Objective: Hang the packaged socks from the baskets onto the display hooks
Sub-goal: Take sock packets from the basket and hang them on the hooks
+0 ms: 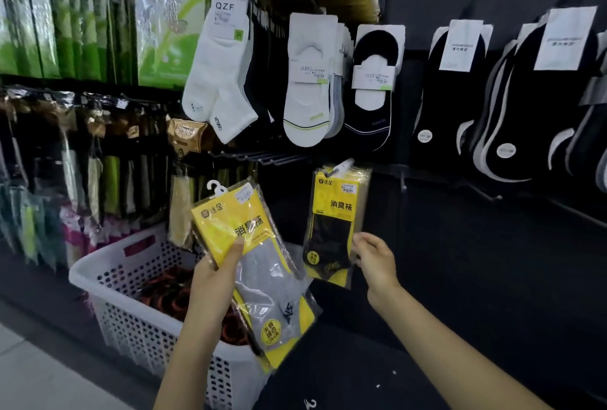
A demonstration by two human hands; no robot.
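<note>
Centrally, a yellow pack of black socks hangs from a display hook on the dark wall panel, low down and just right of the middle. The right hand is at the pack's right edge, its fingers curled in and apparently pinching the clear sleeve. Left of it and nearer, the left hand grips a second pack of grey socks, thumb pressed on the front and the other fingers wrapped behind. That pack tilts, and its white plastic hanger is free of any hook. Below on the left sits a white perforated basket; its dark and orange contents are too blurred to name. Bare wire hooks jut out above, under rows of white and black socks.

The step appears to be settling the hung pack. It likely goes best if the pack is slid fully back and left facing forward. Then the grey pack can be turned upright, so its hanger opening meets the hook tip squarely.
</note>
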